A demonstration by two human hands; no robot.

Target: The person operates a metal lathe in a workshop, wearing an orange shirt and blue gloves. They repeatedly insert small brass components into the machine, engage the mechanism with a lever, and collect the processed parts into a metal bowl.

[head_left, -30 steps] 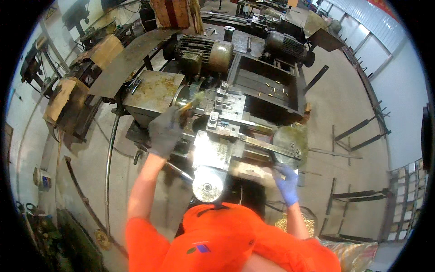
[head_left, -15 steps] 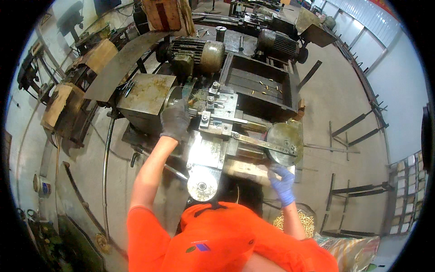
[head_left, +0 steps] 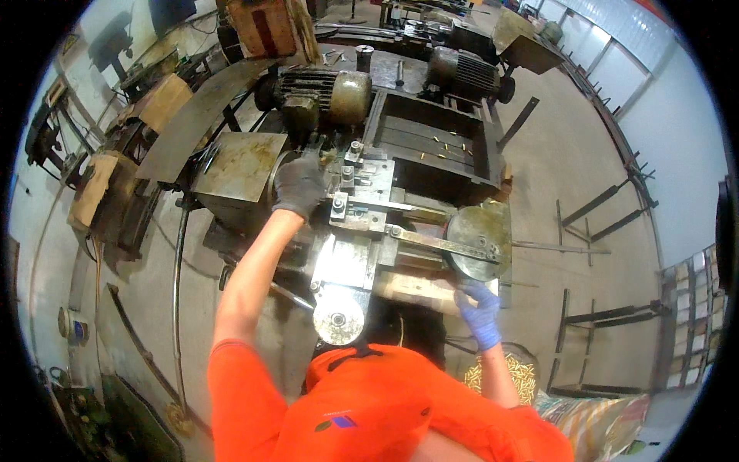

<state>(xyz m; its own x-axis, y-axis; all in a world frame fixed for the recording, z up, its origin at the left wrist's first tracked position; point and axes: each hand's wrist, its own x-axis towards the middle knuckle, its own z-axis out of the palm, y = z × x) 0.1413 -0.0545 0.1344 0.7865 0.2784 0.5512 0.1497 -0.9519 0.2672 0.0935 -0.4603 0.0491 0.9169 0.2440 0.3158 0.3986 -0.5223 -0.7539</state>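
Just left of the middle of the frame, the dark-grey-gloved left hand reaches in over the machine, close against the boxy, rust-stained metal housing. Its fingers are hidden or blurred from where I stand, so I can't tell whether that grip is pinching anything. Right of centre, the blue-gloved right hand is bent near the end of the pale wooden block; I can't tell whether its grip is closed on something.

The machine takes up the centre: a bright steel slide plate carrying a row of bolted clamp blocks, a long flat steel bar running rightward across the round, oil-stained metal disc, and a shiny round steel plate in front of the orange shirt.

Beyond, the dark rectangular metal tray has small brass-coloured pieces scattered in it; many more fill the round container at lower right. A ribbed, grimy motor sits at upper centre, beside a grey metal desk. Bare grey floor stretches to the white wall at right.
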